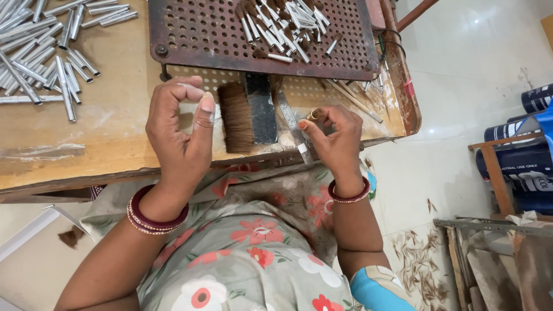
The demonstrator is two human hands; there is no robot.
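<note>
Wooden table (86,150) fills the upper left of the frame, where the left hand (181,129) pinches a small silver tube (214,115) near the brown bristles (236,118), right hand (334,138) curled with fingertips together, so a firm steady pinch seems best

A worn wooden workbench (86,138) fills the upper left, its surface scuffed and pale, its front edge chipped. A rusty perforated metal plate (201,34) sits along its far edge. To the right, the floor (461,86) is glossy white tile that reflects soft daylight. Brown hair clippings (417,259) lie scattered on the tile near the lower right. At the right edge stands a wooden rack (498,178) holding dark blue rolls (518,155). A grey metal bar (489,226) lies below it.
</note>
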